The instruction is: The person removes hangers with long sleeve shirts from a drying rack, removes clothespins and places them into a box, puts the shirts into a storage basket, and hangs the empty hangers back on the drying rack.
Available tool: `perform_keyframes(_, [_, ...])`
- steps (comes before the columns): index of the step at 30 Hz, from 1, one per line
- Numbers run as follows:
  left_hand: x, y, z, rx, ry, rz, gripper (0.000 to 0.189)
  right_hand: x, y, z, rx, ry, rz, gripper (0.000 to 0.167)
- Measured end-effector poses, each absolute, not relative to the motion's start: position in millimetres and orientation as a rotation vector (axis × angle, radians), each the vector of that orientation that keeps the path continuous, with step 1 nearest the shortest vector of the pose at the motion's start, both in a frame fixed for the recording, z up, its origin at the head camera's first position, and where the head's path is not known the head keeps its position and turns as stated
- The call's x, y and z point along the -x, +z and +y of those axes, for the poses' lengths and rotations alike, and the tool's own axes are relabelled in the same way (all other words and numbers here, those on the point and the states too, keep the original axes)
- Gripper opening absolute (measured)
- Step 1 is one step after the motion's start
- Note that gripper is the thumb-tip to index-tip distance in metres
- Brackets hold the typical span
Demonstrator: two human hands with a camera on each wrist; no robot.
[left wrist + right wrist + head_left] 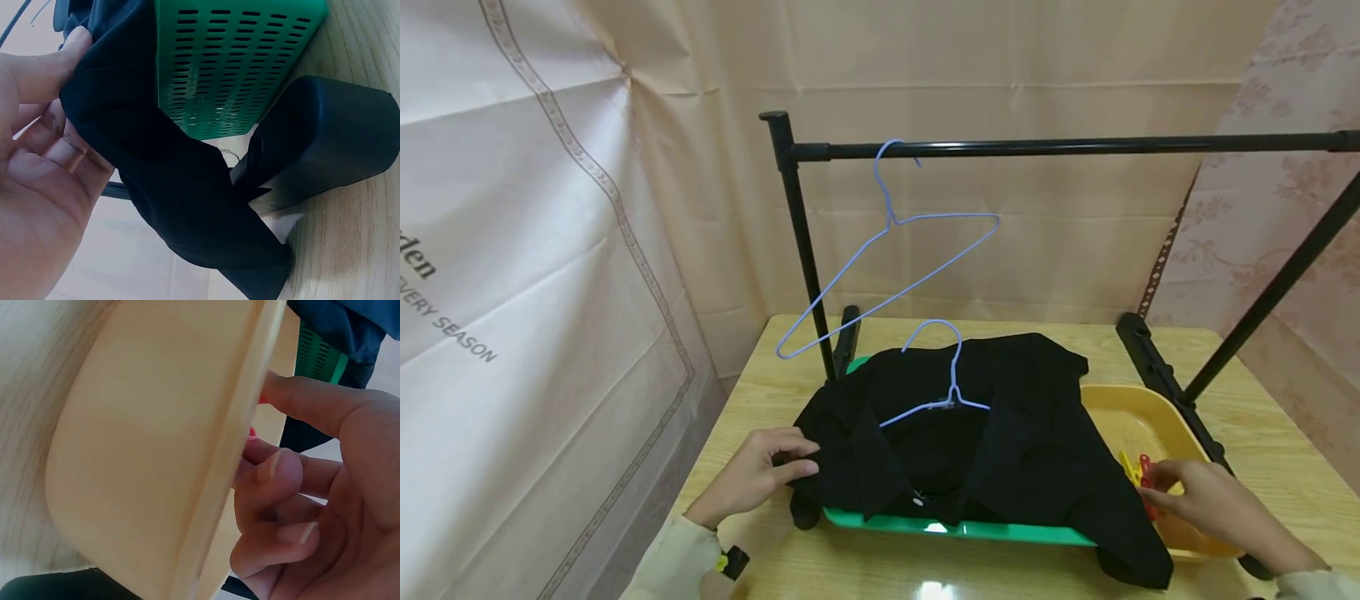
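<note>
A black collared shirt [1045,450] lies over a green basket [1000,533], a light-blue hanger [954,375] inside its neck opening. At the shirt's left side, my left hand [760,471] pinches the cloth between thumb and fingers; in the left wrist view a dark sleeve [187,187] hangs below that grip. My right hand [1213,496] reaches into a yellow basin [1120,408] and pinches a red clothespin [1145,469] between thumb and finger. Beside it is a yellow clothespin [1128,468]. In the right wrist view the basin's wall [144,444] hides most of the clothespin.
A black rack with a horizontal bar [1060,148] stands over the table [820,575]. From the bar hangs a bare light-blue hanger [890,220]. The rack's right foot [1150,354] runs alongside the basin. Cloth curtains [1037,250] close off the back and sides.
</note>
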State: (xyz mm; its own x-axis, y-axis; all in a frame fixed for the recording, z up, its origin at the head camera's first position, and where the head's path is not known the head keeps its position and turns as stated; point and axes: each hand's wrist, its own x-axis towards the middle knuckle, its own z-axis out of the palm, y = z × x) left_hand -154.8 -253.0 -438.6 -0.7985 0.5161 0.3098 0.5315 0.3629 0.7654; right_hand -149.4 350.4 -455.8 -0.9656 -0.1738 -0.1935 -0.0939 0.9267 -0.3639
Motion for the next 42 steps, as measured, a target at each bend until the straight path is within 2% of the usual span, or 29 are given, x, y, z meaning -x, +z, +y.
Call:
perform_keyframes(22, [153, -438, -253, 0.959, -1.467, -2.605, 0.018, 147, -458, 346, 0.171, -0.437, 2.885, 0.038])
perform_keyframes(26, [153, -437, -253, 0.954, -1.466, -2.607, 0.018, 146, -451, 341, 0.191, -0.495, 2.957, 0.030])
perform_keyframes(31, [152, -438, -253, 0.958, -1.453, -2.606, 0.017, 140, -441, 327, 0.271, -0.642, 3.080, 0.022])
perform_keyframes(42, [152, -439, -253, 0.974, -1.451, -2.583, 0.018, 131, -423, 295, 0.666, -0.939, 3.248, 0.014])
